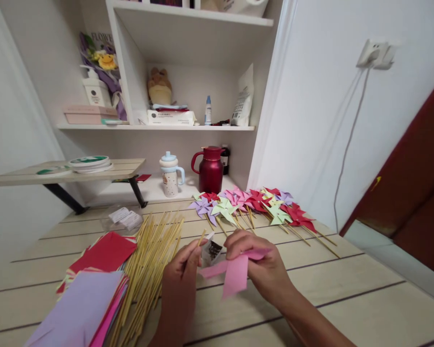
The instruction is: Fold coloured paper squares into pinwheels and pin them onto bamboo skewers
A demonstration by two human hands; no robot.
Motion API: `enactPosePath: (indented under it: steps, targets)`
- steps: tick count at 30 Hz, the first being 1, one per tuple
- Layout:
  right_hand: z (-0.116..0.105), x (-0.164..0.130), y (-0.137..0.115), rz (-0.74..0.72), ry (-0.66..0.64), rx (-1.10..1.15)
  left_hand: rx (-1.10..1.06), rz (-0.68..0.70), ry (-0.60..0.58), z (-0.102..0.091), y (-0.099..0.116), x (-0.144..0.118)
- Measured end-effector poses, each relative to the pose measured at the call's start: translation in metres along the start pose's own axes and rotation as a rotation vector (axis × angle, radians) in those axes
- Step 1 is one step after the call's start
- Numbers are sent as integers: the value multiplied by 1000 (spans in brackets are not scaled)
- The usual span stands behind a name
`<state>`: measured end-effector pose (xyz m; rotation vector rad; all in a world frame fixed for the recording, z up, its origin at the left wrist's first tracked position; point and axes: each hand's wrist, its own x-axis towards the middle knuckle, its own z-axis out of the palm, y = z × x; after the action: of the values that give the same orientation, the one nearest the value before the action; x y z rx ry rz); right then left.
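Observation:
My right hand [260,267] pinches a pink paper piece [233,272] with folded flaps, held a little above the wooden table [347,289]. My left hand [183,274] grips a thin bamboo stick [201,237] and touches a small clear packet [211,250] with dark contents, right beside the pink paper. A pile of bamboo sticks [148,270] lies just left of my left hand. Finished paper pinwheels [253,205] on sticks lie in a row beyond my hands.
A stack of coloured paper squares [94,284] lies at the front left. A clear box [125,218], a sippy cup [170,174] and a red jug [210,168] stand farther back. A low shelf [58,174] carries plates. A cable hangs on the right wall.

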<state>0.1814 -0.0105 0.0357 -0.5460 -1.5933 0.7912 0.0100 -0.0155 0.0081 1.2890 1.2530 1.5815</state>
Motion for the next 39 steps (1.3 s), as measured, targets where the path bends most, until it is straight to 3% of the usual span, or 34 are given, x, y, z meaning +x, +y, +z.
enactPosePath:
  steps: [4, 8, 18, 22, 28, 31, 34, 39]
  targets:
    - [-2, -1, -7, -125, -34, -72, 13, 73, -74, 4, 2, -3]
    - [-4, 0, -5, -163, -63, -79, 91, 154, -118, 6, 1, -6]
    - [-4, 0, -1, -151, -21, -85, 85, 211, -76, 7, 11, -14]
    - [-4, 0, 0, -129, 17, -55, -3, 142, -110, 6, 10, -14]
    - [-15, 0, 6, -51, 128, 25, -60, -156, -225, 4, 11, -9]
    - [-22, 2, 5, -60, 120, -1, -98, -130, -160, 5, 13, -7]
    - [-28, 5, 0, -61, 19, -74, -68, -147, -128, 2, 12, -3]
    - [-33, 8, -5, -56, -101, -159, 19, -213, 29, -9, 6, 2]
